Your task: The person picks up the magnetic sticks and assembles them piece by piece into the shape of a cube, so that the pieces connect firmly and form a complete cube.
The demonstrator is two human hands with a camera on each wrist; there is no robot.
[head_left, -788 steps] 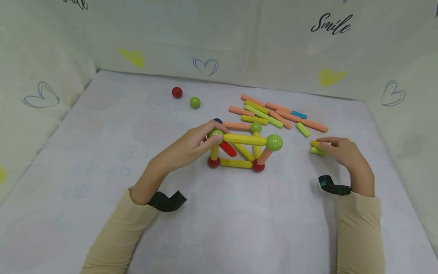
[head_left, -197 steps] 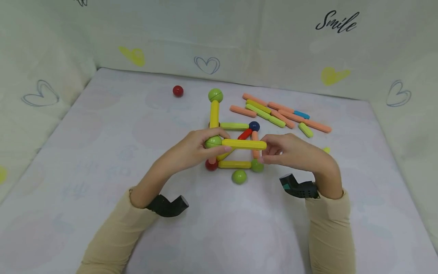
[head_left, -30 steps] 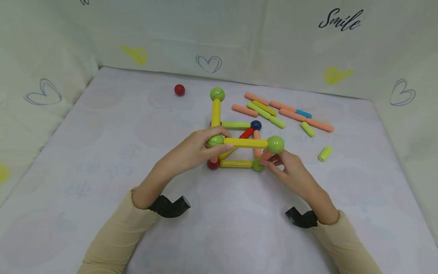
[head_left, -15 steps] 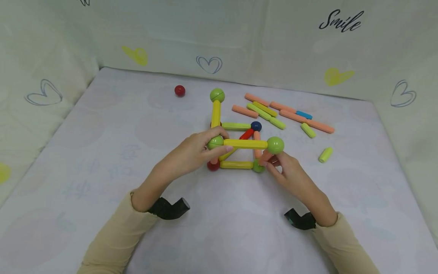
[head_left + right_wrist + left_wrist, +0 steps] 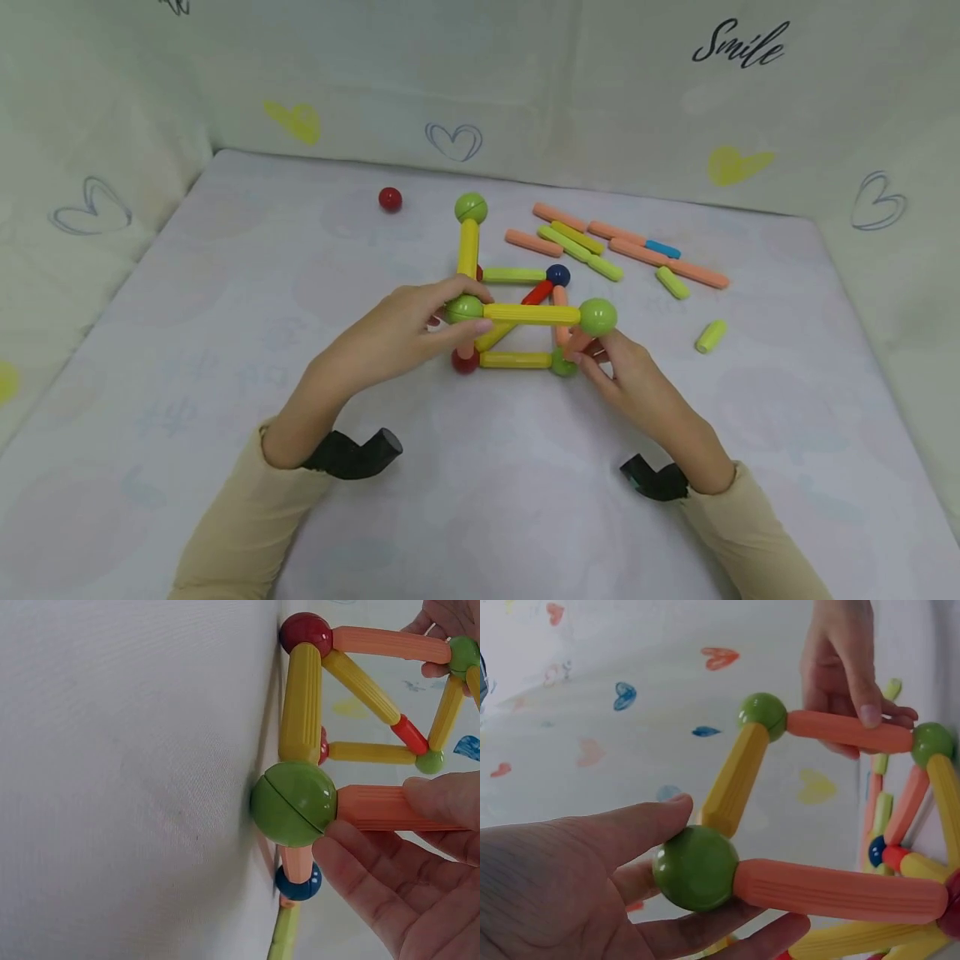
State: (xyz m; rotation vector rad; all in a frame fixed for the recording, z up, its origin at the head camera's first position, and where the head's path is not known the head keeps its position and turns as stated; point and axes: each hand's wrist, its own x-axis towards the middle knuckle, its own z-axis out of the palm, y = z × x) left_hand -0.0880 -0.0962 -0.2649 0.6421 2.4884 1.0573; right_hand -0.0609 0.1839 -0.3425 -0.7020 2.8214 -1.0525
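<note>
A frame of magnetic rods and balls stands mid-table, with a square base, diagonal rods and upper yellow rods. My left hand grips the green ball at its upper front left corner, thumb on one side and fingers below. An orange rod runs down from that ball to a red ball. At the front right, my right hand pinches another orange rod between thumb and fingers. That rod spans the lower green ball and upper green ball, touching both in the left wrist view.
Several loose orange, yellow and green rods and a blue rod lie behind and right of the frame. One short green rod lies apart on the right. A red ball rests at the back left. A curtain hangs behind the table.
Since 6.6 s ago, the loose green ball in front has gone, a green ball tops the yellow rod's right end, and an orange rod stands beneath it. In the last second, hands barely moved.
</note>
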